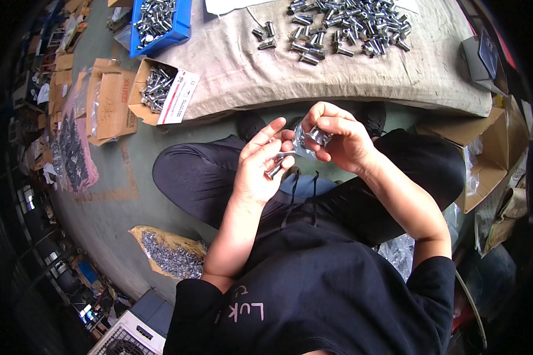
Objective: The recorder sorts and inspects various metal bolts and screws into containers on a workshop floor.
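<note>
Over my crossed legs, my left hand (pixel 258 168) is partly curled around a shiny metal sleeve with a flared end (pixel 273 171). Across from it, my right hand (pixel 344 137) pinches a small clear plastic bag (pixel 302 144). Shiny metal shows at the right fingers too, inside or against the bag; I cannot tell which. The bag spans the gap between both hands, close to the left fingertips. Beyond them, a heap of similar metal sleeves (pixel 352 26) lies on a cloth-covered surface (pixel 243 71).
A blue bin (pixel 183 29) and an open cardboard box (pixel 140 97) of metal parts stand at the far left. Another cardboard box (pixel 485 160) with plastic bags sits at right. Small metal pieces lie on a yellowish sack (pixel 139 231) on the floor, lower left.
</note>
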`<state>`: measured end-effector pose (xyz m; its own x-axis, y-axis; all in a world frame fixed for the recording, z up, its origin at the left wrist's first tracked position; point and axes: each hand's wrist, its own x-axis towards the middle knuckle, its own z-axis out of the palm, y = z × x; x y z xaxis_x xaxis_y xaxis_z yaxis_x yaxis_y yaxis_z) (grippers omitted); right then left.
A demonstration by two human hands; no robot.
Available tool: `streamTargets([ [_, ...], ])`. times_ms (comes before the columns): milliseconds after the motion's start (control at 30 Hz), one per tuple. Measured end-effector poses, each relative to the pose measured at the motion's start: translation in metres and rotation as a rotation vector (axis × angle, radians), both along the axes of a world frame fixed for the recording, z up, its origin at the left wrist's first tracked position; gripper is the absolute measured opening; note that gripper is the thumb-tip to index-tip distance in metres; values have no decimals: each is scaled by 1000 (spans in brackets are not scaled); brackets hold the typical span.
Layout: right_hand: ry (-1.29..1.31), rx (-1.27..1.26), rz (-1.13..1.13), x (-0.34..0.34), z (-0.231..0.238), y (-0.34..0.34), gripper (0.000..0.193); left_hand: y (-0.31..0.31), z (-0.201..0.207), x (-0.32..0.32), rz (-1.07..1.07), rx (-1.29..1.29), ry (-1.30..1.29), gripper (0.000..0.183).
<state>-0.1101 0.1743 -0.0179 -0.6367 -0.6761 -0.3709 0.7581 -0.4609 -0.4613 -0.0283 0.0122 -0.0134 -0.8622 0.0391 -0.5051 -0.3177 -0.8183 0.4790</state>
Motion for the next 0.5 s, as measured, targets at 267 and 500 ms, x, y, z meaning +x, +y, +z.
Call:
streamTargets([
  [267, 82, 277, 333, 17, -7, -8, 15, 0, 0, -3, 95, 36, 207, 45],
  [500, 560, 423, 146, 24, -2, -9, 15, 15, 2, -2, 73, -265, 252, 46],
])
